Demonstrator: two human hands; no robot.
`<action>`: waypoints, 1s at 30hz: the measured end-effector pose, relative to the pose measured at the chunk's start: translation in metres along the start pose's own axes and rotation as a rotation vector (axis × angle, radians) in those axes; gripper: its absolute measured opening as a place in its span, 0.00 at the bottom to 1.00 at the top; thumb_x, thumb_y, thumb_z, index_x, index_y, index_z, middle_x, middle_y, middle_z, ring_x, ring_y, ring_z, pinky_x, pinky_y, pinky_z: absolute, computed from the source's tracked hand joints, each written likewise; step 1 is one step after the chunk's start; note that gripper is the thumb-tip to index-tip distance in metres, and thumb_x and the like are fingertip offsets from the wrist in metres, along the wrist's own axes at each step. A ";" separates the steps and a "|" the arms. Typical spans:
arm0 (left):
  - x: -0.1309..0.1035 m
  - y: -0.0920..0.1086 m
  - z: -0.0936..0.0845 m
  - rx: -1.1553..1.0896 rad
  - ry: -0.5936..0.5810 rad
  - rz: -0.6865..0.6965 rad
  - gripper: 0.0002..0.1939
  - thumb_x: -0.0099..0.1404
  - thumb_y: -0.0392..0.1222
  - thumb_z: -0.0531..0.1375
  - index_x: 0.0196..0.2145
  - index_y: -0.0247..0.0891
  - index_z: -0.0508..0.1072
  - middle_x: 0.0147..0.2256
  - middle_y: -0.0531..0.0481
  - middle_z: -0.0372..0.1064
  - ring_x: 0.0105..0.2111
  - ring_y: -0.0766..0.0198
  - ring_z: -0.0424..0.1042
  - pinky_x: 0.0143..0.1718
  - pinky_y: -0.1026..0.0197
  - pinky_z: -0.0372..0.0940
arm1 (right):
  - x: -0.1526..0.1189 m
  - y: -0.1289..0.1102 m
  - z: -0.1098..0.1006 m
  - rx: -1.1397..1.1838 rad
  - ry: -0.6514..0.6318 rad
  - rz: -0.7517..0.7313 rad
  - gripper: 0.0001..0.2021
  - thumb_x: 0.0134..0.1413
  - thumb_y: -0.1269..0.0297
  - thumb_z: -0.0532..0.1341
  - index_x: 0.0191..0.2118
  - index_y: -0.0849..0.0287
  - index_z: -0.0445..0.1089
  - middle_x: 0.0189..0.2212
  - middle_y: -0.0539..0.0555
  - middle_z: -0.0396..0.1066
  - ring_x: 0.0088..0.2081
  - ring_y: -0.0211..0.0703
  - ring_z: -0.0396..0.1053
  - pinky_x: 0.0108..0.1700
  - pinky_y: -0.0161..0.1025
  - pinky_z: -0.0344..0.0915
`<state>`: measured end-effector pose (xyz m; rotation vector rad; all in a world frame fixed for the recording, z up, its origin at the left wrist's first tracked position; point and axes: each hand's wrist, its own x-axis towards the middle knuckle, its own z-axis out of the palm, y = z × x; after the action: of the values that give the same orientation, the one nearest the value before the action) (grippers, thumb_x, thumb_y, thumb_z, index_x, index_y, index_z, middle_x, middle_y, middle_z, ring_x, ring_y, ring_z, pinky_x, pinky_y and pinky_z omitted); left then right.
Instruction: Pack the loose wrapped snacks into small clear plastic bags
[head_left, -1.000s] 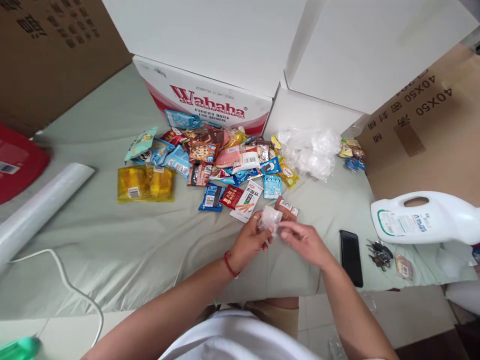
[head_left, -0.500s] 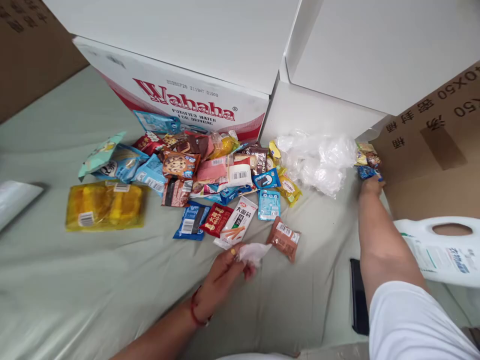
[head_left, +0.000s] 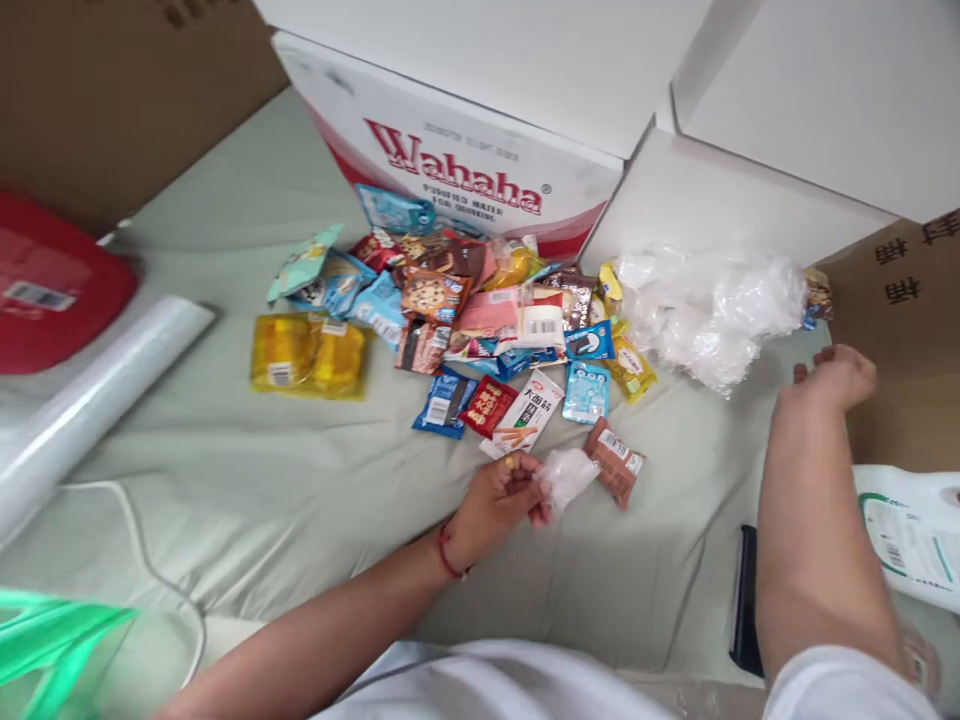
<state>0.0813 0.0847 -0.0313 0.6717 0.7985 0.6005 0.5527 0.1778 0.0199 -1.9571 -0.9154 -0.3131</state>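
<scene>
My left hand (head_left: 510,490) pinches a small crumpled clear plastic bag (head_left: 568,478) above the sheet. Just beyond it lie a brown snack packet (head_left: 616,462), a white packet with sticks pictured on it (head_left: 525,412), a dark red packet (head_left: 489,405) and a blue packet (head_left: 445,402). A heap of mixed snack packets (head_left: 487,310) rests against the printed carton. Over on the right, my right hand (head_left: 836,380) is raised with fingers apart and nothing visible in it. Near its fingertips are a pile of clear plastic bags (head_left: 697,310) and partly hidden small packets (head_left: 817,295).
A white carton with red print (head_left: 465,160) stands behind the heap. To the left are a yellow packet (head_left: 309,355), a roll of plastic film (head_left: 105,410) and a red object (head_left: 60,285). A white jug (head_left: 911,540) and a black flat object (head_left: 745,600) flank my right forearm.
My right hand has drawn back from the blue packet at the right carton and its fingers now show. The left still holds the bag. The view has swung left.
</scene>
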 end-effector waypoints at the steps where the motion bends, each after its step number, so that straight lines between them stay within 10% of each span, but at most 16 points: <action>1: 0.001 0.001 -0.001 -0.040 0.012 0.016 0.23 0.56 0.56 0.70 0.35 0.38 0.66 0.22 0.54 0.72 0.21 0.66 0.73 0.22 0.66 0.65 | -0.025 -0.016 -0.013 0.055 0.028 0.053 0.18 0.62 0.65 0.42 0.43 0.59 0.68 0.34 0.62 0.67 0.29 0.43 0.63 0.28 0.42 0.59; 4: 0.002 0.002 -0.001 -0.088 0.053 0.049 0.23 0.56 0.56 0.70 0.37 0.37 0.68 0.22 0.55 0.72 0.22 0.65 0.74 0.23 0.66 0.65 | -0.129 -0.076 -0.059 0.402 0.053 0.249 0.06 0.55 0.59 0.57 0.35 0.55 0.66 0.33 0.54 0.66 0.26 0.38 0.62 0.26 0.36 0.58; 8: -0.008 -0.002 0.006 0.064 0.051 0.128 0.20 0.58 0.56 0.68 0.37 0.37 0.71 0.21 0.55 0.70 0.19 0.67 0.69 0.22 0.65 0.63 | -0.269 -0.155 -0.095 0.466 -0.726 0.432 0.13 0.57 0.51 0.65 0.43 0.52 0.74 0.29 0.51 0.70 0.26 0.40 0.65 0.25 0.36 0.62; 10: -0.018 -0.004 0.010 0.168 0.000 0.194 0.17 0.61 0.55 0.66 0.37 0.37 0.73 0.22 0.54 0.71 0.20 0.67 0.69 0.24 0.64 0.64 | -0.308 -0.176 -0.098 0.469 -0.879 0.455 0.20 0.51 0.49 0.71 0.48 0.51 0.75 0.37 0.54 0.74 0.34 0.45 0.70 0.31 0.39 0.68; 25: -0.101 0.010 -0.048 -0.239 0.365 0.267 0.21 0.53 0.50 0.70 0.36 0.41 0.65 0.32 0.56 0.69 0.31 0.69 0.69 0.31 0.66 0.64 | -0.361 -0.199 -0.113 1.058 -0.726 1.053 0.18 0.39 0.61 0.78 0.31 0.56 0.69 0.24 0.44 0.63 0.24 0.30 0.59 0.21 0.26 0.59; 30: -0.112 0.016 -0.055 -0.269 0.351 0.275 0.20 0.53 0.47 0.69 0.36 0.41 0.63 0.31 0.57 0.66 0.30 0.69 0.68 0.31 0.65 0.65 | -0.362 -0.196 -0.134 1.196 -0.930 1.239 0.15 0.44 0.67 0.74 0.28 0.57 0.65 0.21 0.44 0.58 0.21 0.29 0.54 0.13 0.21 0.49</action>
<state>-0.0284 0.0335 0.0016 0.4342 0.9348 1.0770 0.1823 -0.0461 0.0202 -1.0655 -0.0849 1.5735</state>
